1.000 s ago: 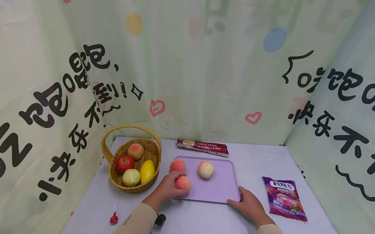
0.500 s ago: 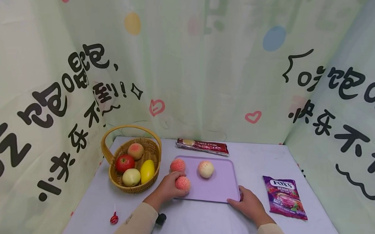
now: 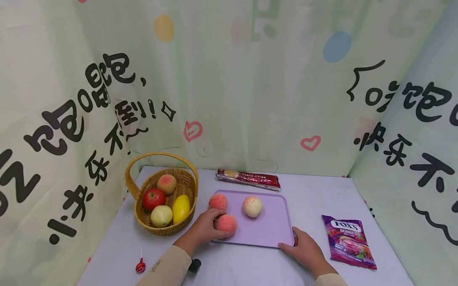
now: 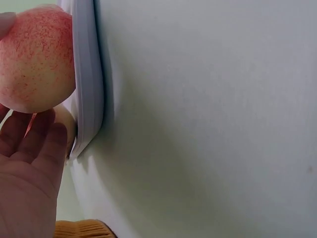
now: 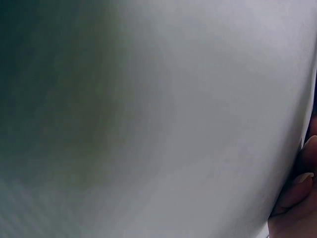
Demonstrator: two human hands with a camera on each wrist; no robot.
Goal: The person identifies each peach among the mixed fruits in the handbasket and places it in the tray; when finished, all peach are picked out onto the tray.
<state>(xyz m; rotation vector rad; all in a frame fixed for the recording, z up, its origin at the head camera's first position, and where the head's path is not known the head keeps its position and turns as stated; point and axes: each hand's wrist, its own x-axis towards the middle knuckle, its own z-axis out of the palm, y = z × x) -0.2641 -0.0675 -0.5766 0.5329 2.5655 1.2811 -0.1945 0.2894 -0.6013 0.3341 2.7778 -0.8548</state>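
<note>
Front peach (image 3: 227,225) farther from left hand (image 3: 204,228)

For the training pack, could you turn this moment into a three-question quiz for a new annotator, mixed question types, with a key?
1. True or false: the left hand touches the front peach, while the right hand holds the purple tray at its near right corner.

2. Which item lies just beyond the tray's far edge?
a) the lollipop
b) the dark red packet
c) the Fox's bag

3. How many things lie in the wicker basket?

Key:
1. True.
2. b.
3. Four: an orange peach, a red apple, a pale round fruit and a yellow fruit.
</note>
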